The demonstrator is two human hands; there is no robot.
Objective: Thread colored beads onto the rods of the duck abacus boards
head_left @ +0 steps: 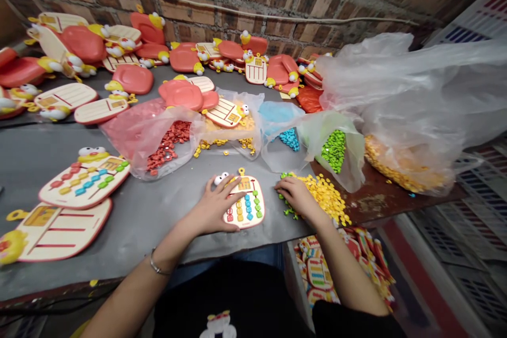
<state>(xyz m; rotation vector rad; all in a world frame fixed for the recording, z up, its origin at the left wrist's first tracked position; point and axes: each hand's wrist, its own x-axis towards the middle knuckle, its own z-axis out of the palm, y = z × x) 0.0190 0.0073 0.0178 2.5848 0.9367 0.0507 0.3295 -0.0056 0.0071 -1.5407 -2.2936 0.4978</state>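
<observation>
From the head view, the left hand (214, 207) lies with its fingers spread open across a small toy board (246, 203), pinning it flat, apparently to steady the rows of coloured beads set into it. The right hand (296, 196) rests curled on a heap of yellow beads (322, 196); whether its fingers pinch any, I cannot tell. Open plastic bags of red beads (168, 140) and green beads (334, 151) sit just ahead, seemingly kept within reach. The toy board lies near the front edge of the grey surface (134, 232), with open room leftward toward a beaded board (84, 178).
</observation>
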